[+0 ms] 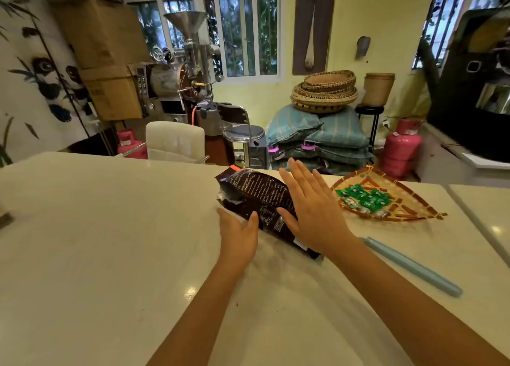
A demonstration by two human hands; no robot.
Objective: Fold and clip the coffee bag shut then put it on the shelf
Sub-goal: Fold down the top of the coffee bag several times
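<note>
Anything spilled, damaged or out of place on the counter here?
No spill or damage shows. The coffee bag lies on its side, its crumpled top unclipped, between the left hand and right hand. The blue clip lies unused.

Both forearms reach forward. The left hand [239,236] lies low, thumb raised. The right hand [311,208] is flat, fingers spread.

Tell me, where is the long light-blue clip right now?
In the head view, the light-blue clip lies untouched on the white counter, right of the right forearm, nearer the person than the woven tray.
</note>
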